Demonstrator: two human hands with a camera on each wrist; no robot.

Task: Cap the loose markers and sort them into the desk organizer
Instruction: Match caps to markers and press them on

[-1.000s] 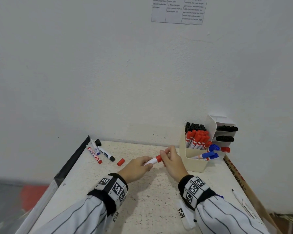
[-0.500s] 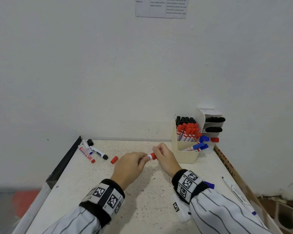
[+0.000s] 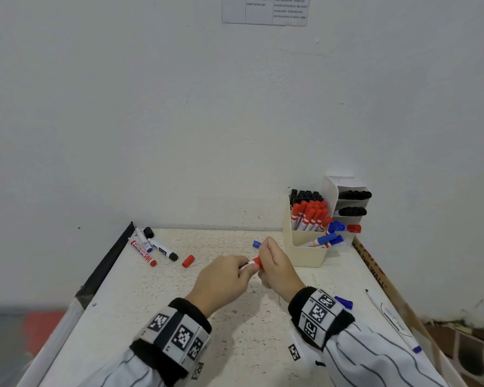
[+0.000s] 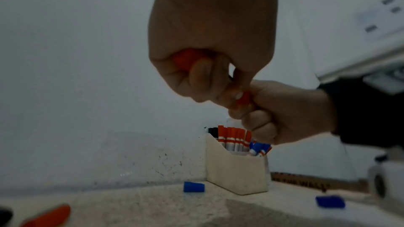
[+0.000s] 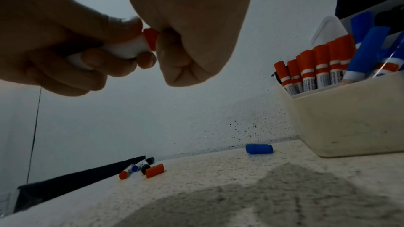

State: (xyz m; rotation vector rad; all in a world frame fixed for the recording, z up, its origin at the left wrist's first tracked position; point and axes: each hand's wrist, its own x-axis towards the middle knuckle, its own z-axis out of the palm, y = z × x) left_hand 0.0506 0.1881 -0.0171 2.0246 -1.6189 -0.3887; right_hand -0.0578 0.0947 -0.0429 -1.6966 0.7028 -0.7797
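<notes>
Above the middle of the table, both hands hold one red marker (image 3: 251,264). My left hand (image 3: 224,280) grips its white barrel (image 5: 122,49). My right hand (image 3: 274,268) is curled round its red cap (image 5: 150,40), which sits against the barrel's end. The cream desk organizer (image 3: 305,248) stands at the back right, with several red, black and blue capped markers in it. Three loose markers (image 3: 151,248) lie at the back left, with a loose red cap (image 3: 188,260) and a black cap (image 3: 148,232) beside them.
A blue cap (image 3: 256,243) lies just beyond my right hand and another blue cap (image 3: 344,302) by my right wrist. A white pen (image 3: 389,317) lies along the table's right edge. The wall rises directly behind the table (image 3: 235,331). A black strip (image 3: 106,263) borders the left edge.
The hands have drawn together on the red marker, so less of its barrel shows between them. The head view has shifted a little; the objects on the table have not moved.
</notes>
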